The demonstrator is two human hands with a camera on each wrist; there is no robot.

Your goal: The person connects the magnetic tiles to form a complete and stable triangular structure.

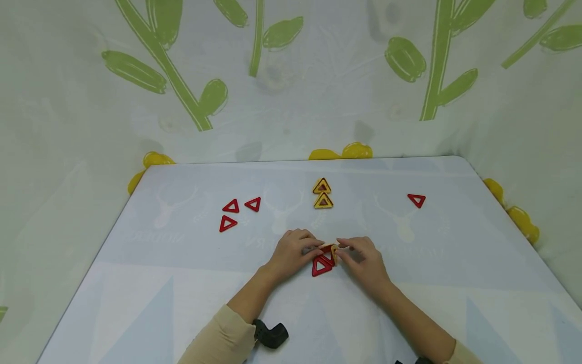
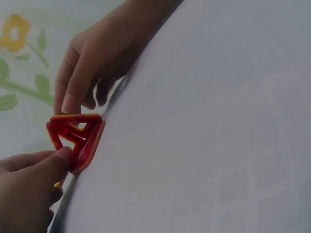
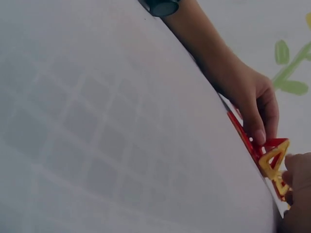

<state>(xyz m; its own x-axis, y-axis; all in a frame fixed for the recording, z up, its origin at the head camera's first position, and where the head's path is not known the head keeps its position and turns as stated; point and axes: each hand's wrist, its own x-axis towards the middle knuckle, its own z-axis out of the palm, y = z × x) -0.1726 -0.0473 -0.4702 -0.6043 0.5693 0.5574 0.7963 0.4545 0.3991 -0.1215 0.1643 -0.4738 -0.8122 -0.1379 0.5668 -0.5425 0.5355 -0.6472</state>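
A hollow red triangle (image 1: 322,273) lies flat, midway between the worktop's left and right edges and well short of its far edge. Against its far side a red piece (image 1: 327,248) stands tilted up, pinched by the left hand (image 1: 293,251). Just right of it, a yellow triangle (image 3: 267,169), also open-centred, stands on edge in the right hand's (image 1: 366,263) fingertips.

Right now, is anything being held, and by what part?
The left hand pinches a red triangle by its edge; the right hand holds a yellow triangle, its exact grip spot partly hidden.
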